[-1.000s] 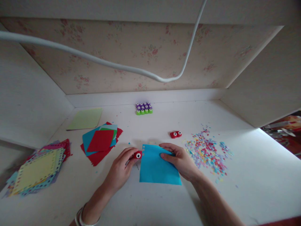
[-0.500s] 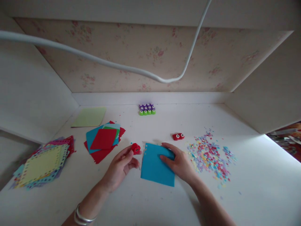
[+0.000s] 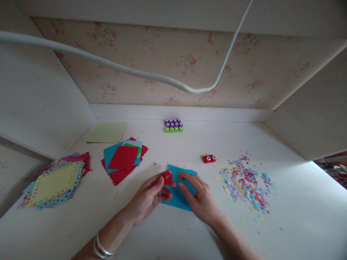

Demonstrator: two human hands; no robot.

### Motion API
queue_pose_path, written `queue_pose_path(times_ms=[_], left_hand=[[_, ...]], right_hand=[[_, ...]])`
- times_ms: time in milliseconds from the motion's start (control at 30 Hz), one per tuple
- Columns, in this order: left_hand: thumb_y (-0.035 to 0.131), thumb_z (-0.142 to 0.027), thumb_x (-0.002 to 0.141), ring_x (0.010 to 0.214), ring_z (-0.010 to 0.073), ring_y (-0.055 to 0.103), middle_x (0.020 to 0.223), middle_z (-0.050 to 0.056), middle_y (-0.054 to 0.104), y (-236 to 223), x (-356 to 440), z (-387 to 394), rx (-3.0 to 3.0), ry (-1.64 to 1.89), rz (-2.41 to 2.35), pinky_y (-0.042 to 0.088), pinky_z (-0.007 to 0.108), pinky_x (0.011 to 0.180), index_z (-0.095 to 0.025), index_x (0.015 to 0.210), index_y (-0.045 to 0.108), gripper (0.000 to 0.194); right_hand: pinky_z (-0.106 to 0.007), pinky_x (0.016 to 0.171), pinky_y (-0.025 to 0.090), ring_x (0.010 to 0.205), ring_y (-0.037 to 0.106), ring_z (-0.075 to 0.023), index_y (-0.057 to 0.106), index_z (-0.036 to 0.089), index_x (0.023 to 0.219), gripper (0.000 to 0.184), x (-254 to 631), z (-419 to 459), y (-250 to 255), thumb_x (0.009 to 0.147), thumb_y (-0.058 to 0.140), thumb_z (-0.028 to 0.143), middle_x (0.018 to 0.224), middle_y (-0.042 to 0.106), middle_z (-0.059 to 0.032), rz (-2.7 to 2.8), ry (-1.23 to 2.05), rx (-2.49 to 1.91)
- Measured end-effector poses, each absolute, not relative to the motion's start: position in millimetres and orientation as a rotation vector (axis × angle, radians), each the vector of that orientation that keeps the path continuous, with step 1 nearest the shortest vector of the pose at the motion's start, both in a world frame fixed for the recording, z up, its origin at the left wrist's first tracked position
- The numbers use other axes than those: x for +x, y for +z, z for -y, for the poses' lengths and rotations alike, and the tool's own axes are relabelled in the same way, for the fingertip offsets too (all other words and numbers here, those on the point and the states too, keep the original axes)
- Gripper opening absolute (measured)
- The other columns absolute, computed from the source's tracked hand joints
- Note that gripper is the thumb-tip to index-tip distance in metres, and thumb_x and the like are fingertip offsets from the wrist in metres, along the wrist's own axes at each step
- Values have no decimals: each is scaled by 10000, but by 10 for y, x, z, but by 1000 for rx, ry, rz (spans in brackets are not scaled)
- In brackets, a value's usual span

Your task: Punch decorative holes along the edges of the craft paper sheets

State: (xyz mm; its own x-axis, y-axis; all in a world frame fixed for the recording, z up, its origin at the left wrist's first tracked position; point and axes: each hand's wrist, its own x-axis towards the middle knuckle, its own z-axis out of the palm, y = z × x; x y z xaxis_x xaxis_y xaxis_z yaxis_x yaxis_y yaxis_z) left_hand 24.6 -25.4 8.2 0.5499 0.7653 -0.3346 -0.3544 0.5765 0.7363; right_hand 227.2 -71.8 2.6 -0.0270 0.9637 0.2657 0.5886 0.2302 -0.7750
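Observation:
A small red craft punch (image 3: 168, 178) is pinched in the fingers of my left hand (image 3: 147, 198), over the left part of a blue paper square (image 3: 180, 199). My right hand (image 3: 202, 198) is over the right side of that square, its fingers apart and pointing at the punch. Its thumb and forefinger are close to the punch but hold nothing that I can see. Both hands cover part of the blue paper. Whether the paper sits in the punch's slot cannot be made out.
Two red punches (image 3: 209, 159) stand beyond my right hand, near scattered confetti (image 3: 248, 180). Several purple and green punches (image 3: 174, 125) are at the back. Leftward lie coloured sheets (image 3: 123, 157), hole-edged sheets (image 3: 55, 183) and pale green paper (image 3: 107, 132). A white cable (image 3: 151, 76) hangs in front.
My left hand has brought the red punch rightward over the blue paper. My right hand has slid left across the paper, towards the punch. The camera view has shifted slightly.

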Motion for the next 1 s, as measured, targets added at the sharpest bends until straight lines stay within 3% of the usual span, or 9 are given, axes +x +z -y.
queue_pose_path(times_ms=[133, 267, 533, 667, 800, 900, 1000], left_hand=[[752, -429, 833, 710, 126, 644, 1017, 65, 716, 96, 116, 103, 773, 936, -804, 521, 272, 689, -218, 1224, 621, 463], [757, -413, 824, 683, 99, 615, 974, 41, 711, 61, -12, -51, 804, 1106, -949, 523, 251, 696, -207, 1140, 646, 393], [650, -502, 876, 811, 179, 665, 1086, 89, 707, -27, 16, -12, 1225, 978, -1207, 552, 316, 760, -194, 1295, 584, 524], [586, -460, 932, 818, 205, 653, 1041, 88, 724, -115, -37, -15, 1916, 857, -1452, 514, 332, 761, -215, 1305, 587, 445], [561, -378, 961, 988, 263, 646, 1114, 100, 714, -177, -74, -21, 2365, 845, -1463, 471, 420, 928, -234, 1287, 599, 359], [554, -338, 966, 1062, 275, 624, 1115, 91, 702, -193, -74, -27, 2446, 785, -1469, 451, 449, 982, -249, 1252, 624, 308], [568, -306, 954, 1105, 277, 599, 1165, 96, 664, -184, -67, -31, 2415, 770, -1463, 460, 452, 985, -249, 1238, 636, 297]], right_hand=[[-426, 873, 559, 1009, 665, -257, 678, 249, 1136, 234, 2353, 667, -27, 977, 531, 339, 1081, 726, -85, 1697, 475, -1521], [-438, 881, 553, 992, 659, -258, 690, 230, 1109, 230, 2443, 631, -84, 978, 521, 314, 1050, 737, -89, 1729, 381, -1563], [-457, 909, 539, 1018, 638, -259, 693, 237, 1152, 248, 2376, 658, -119, 977, 527, 292, 1083, 724, -82, 1900, 360, -1511], [-519, 982, 494, 1130, 597, -300, 698, 247, 1164, 262, 2378, 651, -141, 958, 563, 336, 1216, 681, -98, 1936, 233, -1578], [-610, 1082, 396, 1287, 509, -356, 591, 257, 1343, 446, 2400, 645, -172, 934, 594, 437, 1385, 586, -121, 1943, 157, -1696], [-612, 1129, 350, 1272, 540, -337, 516, 241, 1415, 518, 2438, 636, -205, 946, 577, 453, 1358, 609, -126, 1992, 199, -1695], [-604, 1124, 366, 1218, 585, -329, 539, 221, 1384, 488, 2478, 627, -234, 949, 573, 440, 1290, 650, -129, 1970, 254, -1687]])
